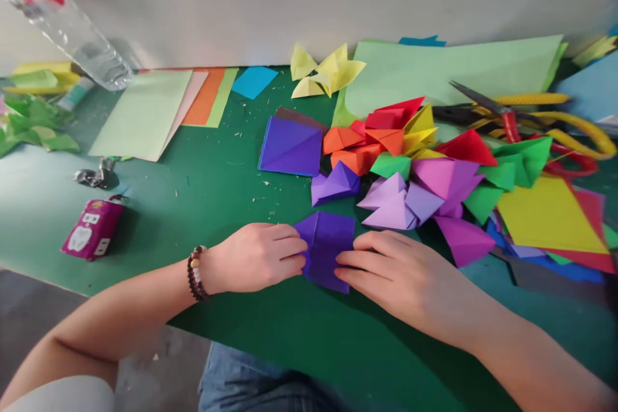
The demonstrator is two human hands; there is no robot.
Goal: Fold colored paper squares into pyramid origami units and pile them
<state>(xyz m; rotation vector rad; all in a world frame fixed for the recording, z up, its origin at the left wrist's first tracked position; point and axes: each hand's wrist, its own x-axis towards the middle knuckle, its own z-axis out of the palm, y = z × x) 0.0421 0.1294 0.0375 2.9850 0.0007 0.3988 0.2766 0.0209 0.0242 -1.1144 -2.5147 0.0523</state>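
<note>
A purple sheet of origami paper (330, 244), creased and partly folded at its upper left, is between my two hands near the table's front edge. My left hand (263, 257), with a beaded bracelet at the wrist, is closed on the paper's left edge. On the right edge, the fingers of my right hand (396, 277) press the sheet; the thumb is hidden. Just beyond lie a folded purple paper piece (337, 183) and a stack of purple squares (292, 145). Folded lilac pieces (393, 203) are close to my right fingertips.
Red, orange, yellow, green and pink folded pieces (452, 181) pile up at right, near scissors (506, 119) and a yellow sheet (553, 215). Pale green sheets (145, 109), a plastic bottle (80, 29) and a magenta case (93, 228) are at left. Yellow folded pieces (333, 71) sit by the wall.
</note>
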